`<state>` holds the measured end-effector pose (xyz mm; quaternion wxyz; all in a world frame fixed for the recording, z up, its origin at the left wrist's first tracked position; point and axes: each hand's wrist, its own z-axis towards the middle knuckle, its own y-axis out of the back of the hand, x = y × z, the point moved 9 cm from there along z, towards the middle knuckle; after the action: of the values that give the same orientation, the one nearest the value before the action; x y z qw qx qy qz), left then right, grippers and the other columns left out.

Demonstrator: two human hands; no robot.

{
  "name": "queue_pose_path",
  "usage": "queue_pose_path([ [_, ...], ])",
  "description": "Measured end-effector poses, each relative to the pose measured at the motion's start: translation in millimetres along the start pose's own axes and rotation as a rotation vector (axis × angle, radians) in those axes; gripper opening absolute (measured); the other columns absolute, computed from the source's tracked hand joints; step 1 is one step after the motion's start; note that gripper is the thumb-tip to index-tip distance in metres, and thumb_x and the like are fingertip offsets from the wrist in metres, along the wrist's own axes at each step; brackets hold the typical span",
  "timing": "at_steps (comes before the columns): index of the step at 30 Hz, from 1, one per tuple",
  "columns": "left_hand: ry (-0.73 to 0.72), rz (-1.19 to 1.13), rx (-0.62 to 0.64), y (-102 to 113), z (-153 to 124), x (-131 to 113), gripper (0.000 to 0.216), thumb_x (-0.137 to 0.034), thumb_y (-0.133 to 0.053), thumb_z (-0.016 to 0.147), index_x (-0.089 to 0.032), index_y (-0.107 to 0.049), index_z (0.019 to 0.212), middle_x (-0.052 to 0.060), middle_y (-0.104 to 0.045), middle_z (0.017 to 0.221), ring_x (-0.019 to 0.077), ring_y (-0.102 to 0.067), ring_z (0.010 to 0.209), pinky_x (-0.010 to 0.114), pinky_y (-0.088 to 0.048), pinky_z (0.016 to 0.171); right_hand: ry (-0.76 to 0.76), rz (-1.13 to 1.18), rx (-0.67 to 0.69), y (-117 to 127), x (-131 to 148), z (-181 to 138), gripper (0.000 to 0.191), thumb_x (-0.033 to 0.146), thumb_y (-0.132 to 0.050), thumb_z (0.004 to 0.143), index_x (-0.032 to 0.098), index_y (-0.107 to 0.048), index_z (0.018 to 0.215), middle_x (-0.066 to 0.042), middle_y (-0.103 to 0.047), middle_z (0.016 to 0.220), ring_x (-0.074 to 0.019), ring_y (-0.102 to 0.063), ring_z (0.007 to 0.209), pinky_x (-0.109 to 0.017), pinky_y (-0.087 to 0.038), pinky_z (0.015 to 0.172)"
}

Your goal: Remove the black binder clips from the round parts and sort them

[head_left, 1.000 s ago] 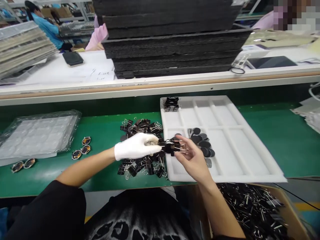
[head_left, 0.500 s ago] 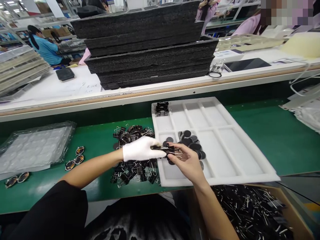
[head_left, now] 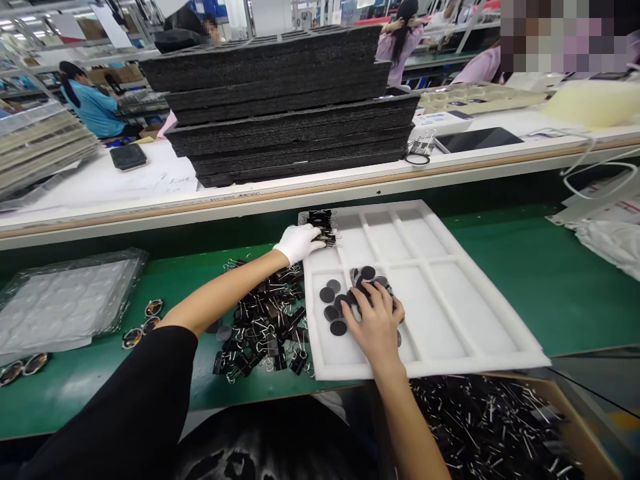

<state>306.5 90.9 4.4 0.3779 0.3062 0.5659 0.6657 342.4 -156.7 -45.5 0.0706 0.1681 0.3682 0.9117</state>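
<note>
My left hand [head_left: 299, 241], in a white glove, reaches to the far left compartment of the white foam tray [head_left: 470, 313] and touches the small bunch of black binder clips [head_left: 323, 225] lying there; its fingers are curled on them. My bare right hand [head_left: 374, 320] lies over the black round discs [head_left: 334, 301] in the tray's near left compartments, fingers spread down onto them. A heap of loose black binder clips [head_left: 263, 323] lies on the green belt beneath my left forearm.
A tall stack of black foam sheets [head_left: 285, 107] stands on the white shelf behind the belt. A clear blister tray [head_left: 67, 300] and several brown lenses [head_left: 143, 323] lie at the left. A cardboard box of clips [head_left: 490, 427] sits at the lower right. Other people work in the background.
My left hand has moved from the middle up to the tray's far left compartment with the clipped piece. My right hand has let go and dropped onto the black discs.
</note>
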Motion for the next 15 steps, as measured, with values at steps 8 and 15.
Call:
queue_pose_path([
  [8, 0.031, 0.063, 0.004, -1, 8, -5, 0.052, -0.044, -0.065, 0.094, -0.008, -0.058, 0.131, 0.021, -0.07, 0.118, 0.0327, -0.067, 0.107, 0.045, -0.04, 0.1, 0.028, 0.049, -0.079, 6, 0, 0, 0.02, 0.025, -0.055, 0.103, 0.023, -0.071, 0.114, -0.009, -0.076, 0.123, -0.0316, -0.064, 0.122, -0.052, -0.025, 0.107],
  [15, 0.016, 0.047, -0.003, 40, -33, 15, 0.048, -0.048, -0.058, 0.097, -0.015, -0.06, 0.132, 0.019, -0.064, 0.131, 0.0357, -0.059, 0.121, 0.049, -0.038, 0.106, 0.084, 0.031, -0.13, 16, 3, 0, 0.021, 0.017, -0.056, 0.102, 0.021, -0.071, 0.117, -0.01, -0.076, 0.125, -0.0313, -0.069, 0.12, -0.05, -0.03, 0.103],
])
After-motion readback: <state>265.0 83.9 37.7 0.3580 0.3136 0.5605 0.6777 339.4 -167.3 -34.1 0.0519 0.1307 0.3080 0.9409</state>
